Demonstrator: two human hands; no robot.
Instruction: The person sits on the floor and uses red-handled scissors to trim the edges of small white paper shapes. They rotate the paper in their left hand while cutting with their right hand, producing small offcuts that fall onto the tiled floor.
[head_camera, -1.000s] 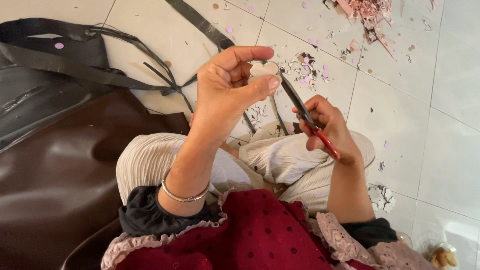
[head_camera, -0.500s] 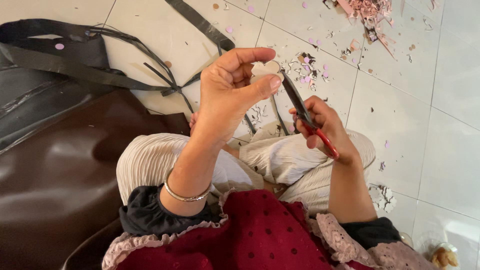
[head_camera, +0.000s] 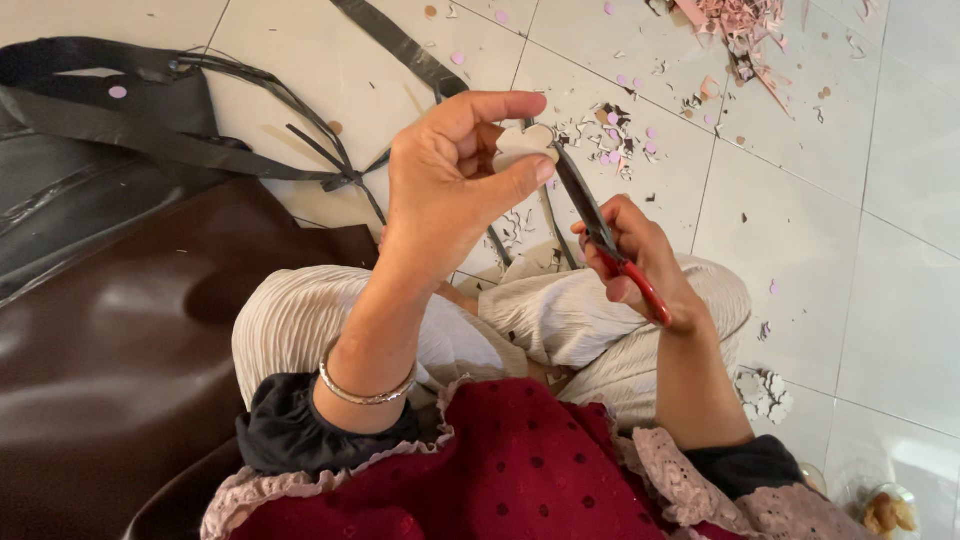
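Cutout (head_camera: 522, 147), small and pale, sits pinched between thumb and fingers of the left hand (head_camera: 450, 185), held above the lap. Right hand (head_camera: 630, 255) is closed around red-handled scissors (head_camera: 600, 225), blades touching the cutout's edge.

Glossy, smooth brown leather-like sheet (head_camera: 110, 350), catching soft highlights. Matt black strips of similar stuff (head_camera: 150, 140) beside it. Pale, thin, card-like cut-out piece (head_camera: 522, 146), matt, pinched in left hand (head_camera: 450, 190). Dark metal scissors with shiny red plastic handles (head_camera: 610, 240) in right hand (head_camera: 640, 265). Polished silver metal bangle (head_camera: 365, 392). Crinkled cream cloth trousers (head_camera: 560, 320) (finely ribbed). Smooth, faintly glossy white floor tiles (head_camera: 880, 250).
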